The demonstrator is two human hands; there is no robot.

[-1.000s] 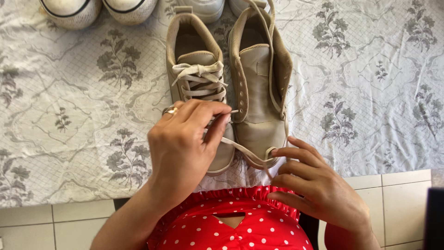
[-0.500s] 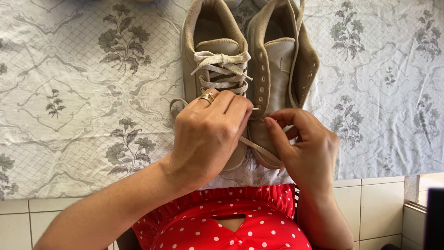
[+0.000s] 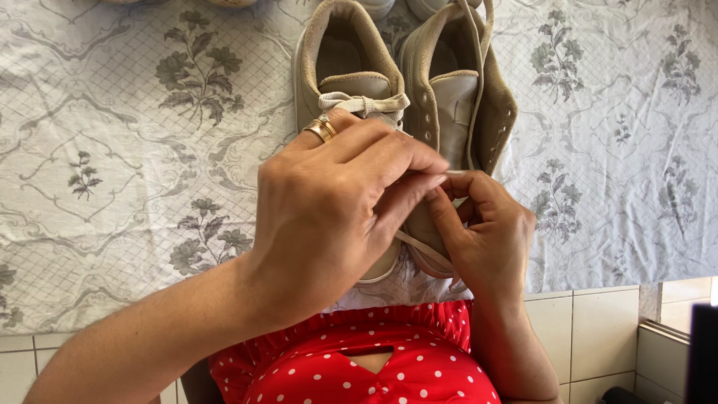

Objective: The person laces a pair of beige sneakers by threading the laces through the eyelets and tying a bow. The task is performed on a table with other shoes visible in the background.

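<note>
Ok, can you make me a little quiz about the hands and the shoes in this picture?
1. True or false: the beige suede lace-up shoe on the left already has its lace tied across.
2. Which hand wears the gold ring: A left hand, B right hand?
3. Fill in: both hands pinch the tip of a pale flat ____ over the unlaced beige shoe.

Key: 1 true; 2 A; 3 shoelace.
</note>
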